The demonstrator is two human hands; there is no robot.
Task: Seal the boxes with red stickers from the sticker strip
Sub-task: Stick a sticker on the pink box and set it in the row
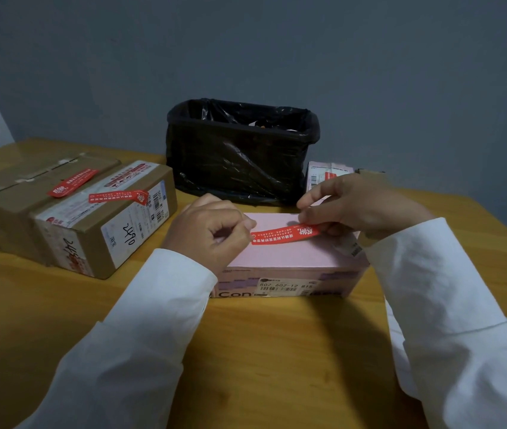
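Note:
A pink box [289, 258] lies on the wooden table in front of me. Across its top stretches a red sticker [283, 235] with white print. My left hand [212, 230] pinches the sticker's left end, its fingers curled. My right hand [357, 202] pinches the right end between thumb and fingertips. Whether the sticker lies flat on the lid or hovers just above it, I cannot tell. At the left stand two brown cardboard boxes [103, 218], [20, 193], each with a red sticker [119, 196], [72, 182] on top. No sticker strip is in sight.
A bin lined with a black bag [240, 150] stands behind the pink box against the grey wall. A second pinkish box [329, 173] with a red label peeks out behind my right hand. Bare wooden tabletop [277, 351] lies between my sleeves.

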